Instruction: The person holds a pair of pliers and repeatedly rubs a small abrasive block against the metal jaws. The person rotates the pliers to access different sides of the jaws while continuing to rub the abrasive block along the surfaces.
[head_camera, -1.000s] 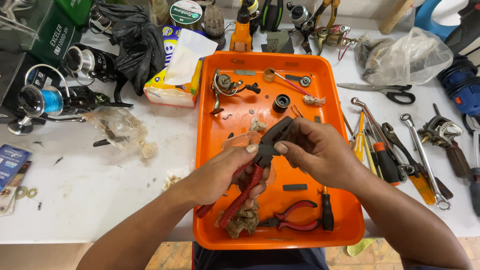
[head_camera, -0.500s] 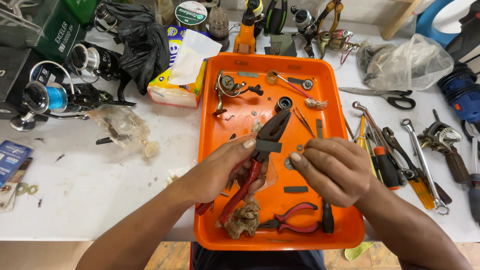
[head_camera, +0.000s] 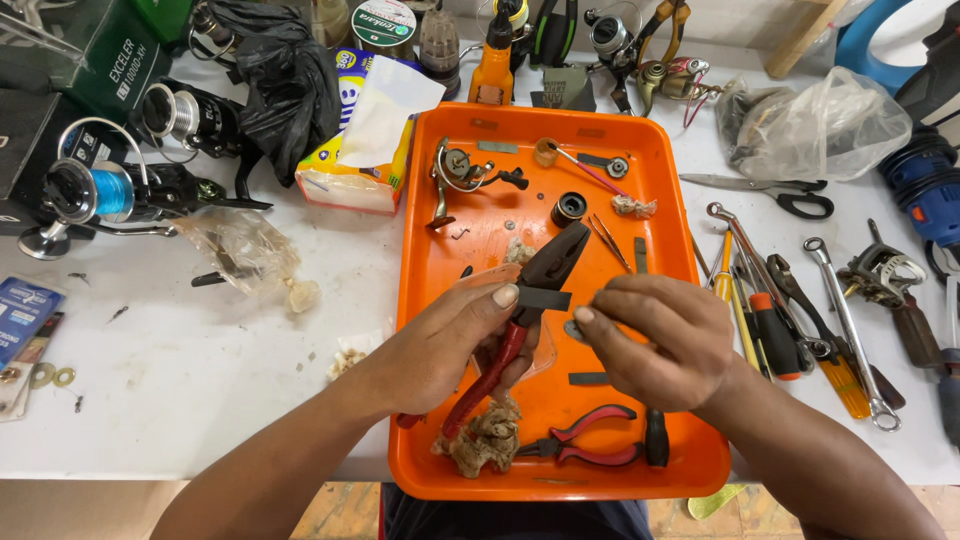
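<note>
Over the orange tray (head_camera: 420, 300), the left hand (head_camera: 440, 345) clamps red-handled pliers (head_camera: 530, 290) while the right hand (head_camera: 665, 340) pinches a small dark strip (head_camera: 545, 298) at their nose; loose grip likely drops it among tray clutter.

Red-handled pliers (head_camera: 520, 310) tilted over orange tray – jaws grip small dark strip (head_camera: 545, 298).

Bright even light, sharp, slight edge distortion.
</note>
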